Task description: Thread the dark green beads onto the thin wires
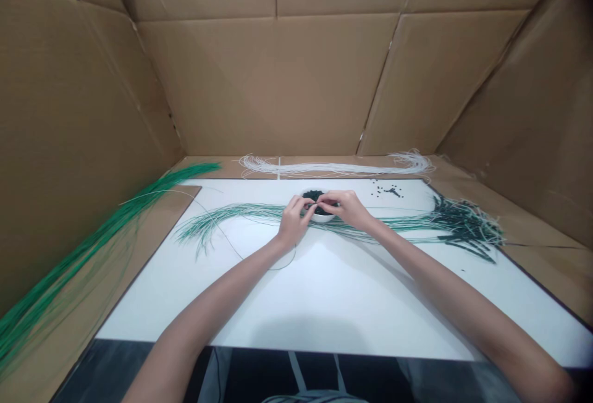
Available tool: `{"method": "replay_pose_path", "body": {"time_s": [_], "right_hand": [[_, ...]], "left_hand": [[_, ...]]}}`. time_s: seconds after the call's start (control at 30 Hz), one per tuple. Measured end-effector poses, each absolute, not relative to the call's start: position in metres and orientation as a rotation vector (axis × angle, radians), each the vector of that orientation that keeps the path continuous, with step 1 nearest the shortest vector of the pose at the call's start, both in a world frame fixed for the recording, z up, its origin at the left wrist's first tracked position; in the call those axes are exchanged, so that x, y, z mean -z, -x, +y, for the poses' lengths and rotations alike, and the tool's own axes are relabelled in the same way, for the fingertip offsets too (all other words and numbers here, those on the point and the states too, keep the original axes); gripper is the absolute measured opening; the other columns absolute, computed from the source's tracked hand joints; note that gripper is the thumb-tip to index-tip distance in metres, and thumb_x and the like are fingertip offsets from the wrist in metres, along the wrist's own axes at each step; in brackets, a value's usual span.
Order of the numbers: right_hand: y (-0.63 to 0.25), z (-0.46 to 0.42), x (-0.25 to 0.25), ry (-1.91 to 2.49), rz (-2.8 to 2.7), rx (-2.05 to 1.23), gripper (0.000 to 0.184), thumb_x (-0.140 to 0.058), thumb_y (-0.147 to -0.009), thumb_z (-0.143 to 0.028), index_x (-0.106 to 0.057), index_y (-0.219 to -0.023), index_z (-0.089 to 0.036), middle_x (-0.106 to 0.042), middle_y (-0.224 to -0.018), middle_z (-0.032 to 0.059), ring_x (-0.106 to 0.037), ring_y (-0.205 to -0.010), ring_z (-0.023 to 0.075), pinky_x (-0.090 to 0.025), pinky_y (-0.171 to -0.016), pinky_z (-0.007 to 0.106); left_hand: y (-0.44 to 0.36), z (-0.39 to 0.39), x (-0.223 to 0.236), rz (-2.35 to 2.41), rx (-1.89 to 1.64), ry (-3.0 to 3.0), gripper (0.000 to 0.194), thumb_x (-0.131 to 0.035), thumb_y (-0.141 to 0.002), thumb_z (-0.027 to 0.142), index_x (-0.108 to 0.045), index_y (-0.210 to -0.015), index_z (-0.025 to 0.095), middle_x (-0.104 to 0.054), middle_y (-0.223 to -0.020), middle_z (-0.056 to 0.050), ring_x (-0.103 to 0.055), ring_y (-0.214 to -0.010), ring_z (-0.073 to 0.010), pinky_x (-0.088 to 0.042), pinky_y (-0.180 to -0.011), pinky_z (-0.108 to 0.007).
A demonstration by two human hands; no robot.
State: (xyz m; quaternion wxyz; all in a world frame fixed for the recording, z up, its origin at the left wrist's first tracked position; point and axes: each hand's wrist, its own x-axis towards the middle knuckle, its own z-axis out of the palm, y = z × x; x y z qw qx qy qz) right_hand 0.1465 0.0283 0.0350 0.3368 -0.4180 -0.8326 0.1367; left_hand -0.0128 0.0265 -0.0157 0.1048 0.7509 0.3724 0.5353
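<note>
My left hand (293,217) and my right hand (348,206) meet fingertip to fingertip over a small white bowl (323,218). Small black pieces like beads (313,195) fill the bowl. A thin wire (295,256) appears to be pinched in my left fingers; it loops below that hand and arcs away to the left. My right thumb and forefinger are pinched too, but what sits between them is too small to make out. Beneath both hands lies a bundle of green wires (238,209), its right ends covered with dark pieces (466,220).
Loose black bits (393,191) are scattered right of the bowl on the white board (319,292). A bundle of white wires (333,169) lies along the back. Long green wires (115,214) stretch along the left side. Cardboard walls (273,88) enclose the table.
</note>
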Motion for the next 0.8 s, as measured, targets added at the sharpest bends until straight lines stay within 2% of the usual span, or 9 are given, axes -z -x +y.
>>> {"method": "replay_pose_path", "body": {"time_s": [0.13, 0.33, 0.6, 0.8], "right_hand": [[-0.148, 0.029, -0.035, 1.072, -2.192, -0.335, 0.022, -0.047, -0.076, -0.03, -0.064, -0.074, -0.016, -0.062, -0.068, 0.0029, -0.052, -0.058, 0.0115, -0.039, -0.057, 0.021], [-0.148, 0.03, -0.036, 1.049, -2.167, -0.366, 0.023, -0.048, -0.076, -0.031, -0.066, -0.075, -0.017, -0.064, -0.07, 0.0037, -0.054, -0.061, 0.0129, -0.041, -0.059, 0.023], [-0.153, 0.033, -0.032, 1.067, -1.879, -0.74, 0.025, -0.06, -0.065, -0.036, -0.068, -0.08, -0.016, -0.067, -0.079, 0.0056, -0.061, -0.075, 0.0192, -0.048, -0.071, 0.03], [-0.153, 0.036, -0.025, 1.059, -1.78, -0.884, 0.031, -0.065, -0.059, -0.036, -0.067, -0.08, -0.013, -0.067, -0.078, 0.0081, -0.062, -0.074, 0.0207, -0.049, -0.07, 0.033]], "left_hand": [[0.012, 0.027, 0.017, 1.144, -1.585, -2.161, 0.004, -0.048, -0.077, 0.018, -0.05, -0.08, 0.017, -0.049, -0.074, -0.001, -0.048, -0.068, -0.0101, -0.039, -0.061, -0.021], [0.012, 0.027, 0.017, 1.121, -1.556, -2.165, 0.011, -0.047, -0.078, 0.019, -0.051, -0.088, 0.018, -0.05, -0.078, -0.001, -0.048, -0.068, -0.0099, -0.039, -0.06, -0.021], [0.013, 0.027, 0.016, 1.148, -1.605, -2.168, 0.01, -0.043, -0.082, 0.022, -0.053, -0.083, 0.018, -0.051, -0.078, -0.002, -0.048, -0.068, -0.01, -0.038, -0.062, -0.022], [0.012, 0.025, 0.014, 1.125, -1.586, -2.192, 0.01, -0.044, -0.081, 0.022, -0.053, -0.082, 0.018, -0.051, -0.077, -0.002, -0.048, -0.067, -0.0097, -0.039, -0.061, -0.021]]}}
